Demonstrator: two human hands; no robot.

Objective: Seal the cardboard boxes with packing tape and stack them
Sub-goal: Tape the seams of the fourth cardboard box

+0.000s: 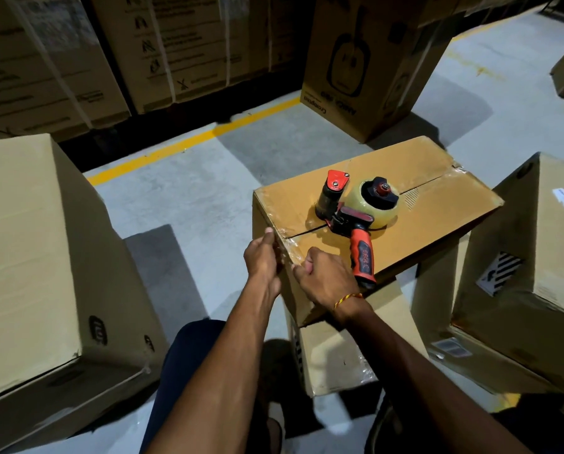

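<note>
Big plain box (38, 257) far left of both hands, on floor, untouched. Left hand (262, 260) against near-left corner of the top box (372, 204), fingers curled onto the side face, thumb up at the top edge, pressing crinkled tape (288, 245) down over the corner; whether pinching tape or just pressing, cannot tell. Right hand (326, 280) just right of it, touching the same corner, fingers curled over the edge onto the tape end, apparently gripping or rubbing it flat. Centre seam of top box just beyond the hands, still showing a dark open slit near the corner, tape shiny along the far part. Tape gun (356, 208) lying loose on the lid right of and beyond the right hand, handle (363, 261) pointing at that wrist, nearly touching it, end at the lid's near edge. Top box sitting skewed on a lower box (339, 355), overhanging. More boxes (519, 257) further right. Risks: tape wrinkling and not bonding at the corner from uneven pressing; slit left unsealed; right wrist nudging the handle and knocking the gun off the edge; hard pushing at the corner sliding the overhanging box off the one beneath.
</note>
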